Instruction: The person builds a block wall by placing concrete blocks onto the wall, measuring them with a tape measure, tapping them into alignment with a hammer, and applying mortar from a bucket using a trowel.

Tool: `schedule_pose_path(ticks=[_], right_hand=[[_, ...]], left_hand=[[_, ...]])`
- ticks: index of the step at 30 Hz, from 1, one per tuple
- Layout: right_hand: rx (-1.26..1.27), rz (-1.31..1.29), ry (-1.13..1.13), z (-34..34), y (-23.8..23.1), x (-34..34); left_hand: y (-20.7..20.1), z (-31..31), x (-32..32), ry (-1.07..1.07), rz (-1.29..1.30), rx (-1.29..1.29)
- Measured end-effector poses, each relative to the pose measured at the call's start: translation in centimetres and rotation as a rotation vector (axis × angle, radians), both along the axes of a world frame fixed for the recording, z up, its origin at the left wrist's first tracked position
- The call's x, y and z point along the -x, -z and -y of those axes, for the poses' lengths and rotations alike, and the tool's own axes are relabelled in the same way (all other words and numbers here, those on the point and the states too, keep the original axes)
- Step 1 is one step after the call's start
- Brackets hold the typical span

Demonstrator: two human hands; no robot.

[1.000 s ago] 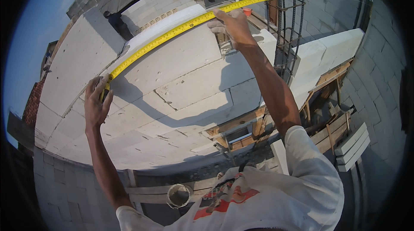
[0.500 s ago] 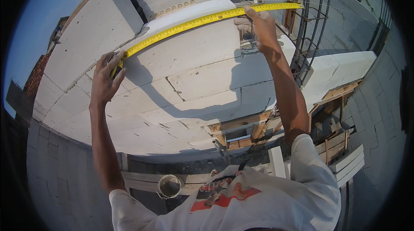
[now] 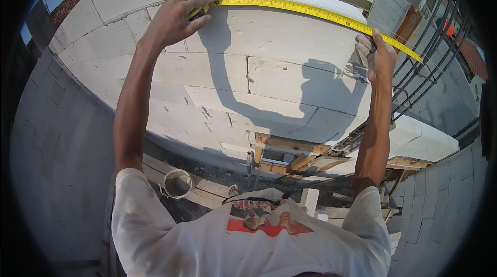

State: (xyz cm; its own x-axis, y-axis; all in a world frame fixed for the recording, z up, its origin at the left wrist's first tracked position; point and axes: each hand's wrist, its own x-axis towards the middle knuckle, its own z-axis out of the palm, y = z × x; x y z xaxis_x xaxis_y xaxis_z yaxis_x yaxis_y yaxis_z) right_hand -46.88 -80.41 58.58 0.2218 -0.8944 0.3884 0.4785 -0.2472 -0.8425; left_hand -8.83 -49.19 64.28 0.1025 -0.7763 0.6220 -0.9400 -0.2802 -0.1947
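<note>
A yellow tape measure (image 3: 290, 4) is stretched along the top edge of a white block wall (image 3: 181, 67). Its case sits in my left hand (image 3: 178, 16), fingers wrapped round it, beside the end of a taller block. Toward the blade's far right end, my right hand (image 3: 378, 54) pinches the tape between thumb and fingers. The blade's free tip sticks out past this hand and dips toward upright steel reinforcing bars (image 3: 425, 26). Shadows of my arms and head fall across the wall face.
Wooden planks (image 3: 204, 199) lie below, with a bucket (image 3: 168, 192) of grey material on them. A wood-framed opening (image 3: 290, 145) sits low in the wall. More block walls (image 3: 445, 194) stand on the right. A thin string runs near the bars.
My view has swung left, so wall, hands and tape appear farther right. Both hands still hold the tape; its right end now slopes downward in the picture.
</note>
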Motion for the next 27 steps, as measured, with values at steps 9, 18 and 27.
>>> schedule_pose_path(ticks=[9, 18, 27], right_hand=[[0.005, 0.028, -0.034, 0.5, 0.4, 0.1], [0.004, 0.018, -0.031, 1.0, 0.3, 0.2], [0.031, 0.111, -0.014, -7.5, 7.9, 3.8]], left_hand=[[0.3, 0.3, -1.5, 0.039, 0.052, 0.016], [-0.2, 0.3, -0.5, 0.025, -0.064, -0.003], [11.9, -7.7, 4.5, 0.170, -0.522, -0.271]])
